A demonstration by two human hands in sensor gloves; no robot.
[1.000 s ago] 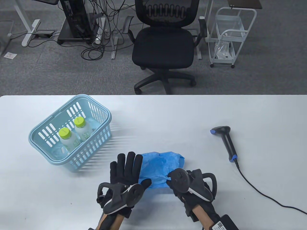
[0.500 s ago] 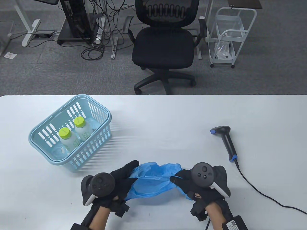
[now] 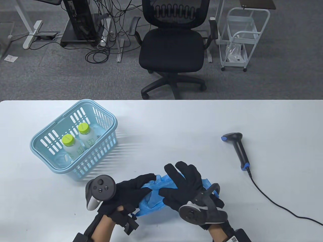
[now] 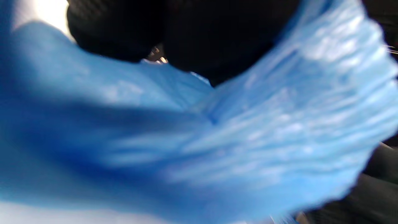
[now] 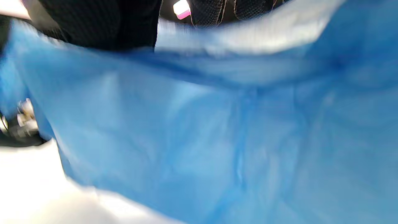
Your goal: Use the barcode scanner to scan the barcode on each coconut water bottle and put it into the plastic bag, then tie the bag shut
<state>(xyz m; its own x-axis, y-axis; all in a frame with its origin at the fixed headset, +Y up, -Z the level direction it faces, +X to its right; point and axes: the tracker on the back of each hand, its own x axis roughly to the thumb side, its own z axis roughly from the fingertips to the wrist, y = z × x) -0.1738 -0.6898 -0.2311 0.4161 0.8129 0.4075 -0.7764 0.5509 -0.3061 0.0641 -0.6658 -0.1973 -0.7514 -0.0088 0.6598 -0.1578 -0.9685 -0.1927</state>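
Bare table (image 3: 176,131) between basket (image 3: 101,148), scanner (image 3: 238,148)

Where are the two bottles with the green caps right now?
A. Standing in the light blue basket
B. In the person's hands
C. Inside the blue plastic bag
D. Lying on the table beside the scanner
A: both bottles stand upright inside the basket, while the hands work only on the bag and the scanner lies alone at the right.

Left hand (image 3: 131,191) curled; right hand (image 3: 186,187) flat (fingers spread).
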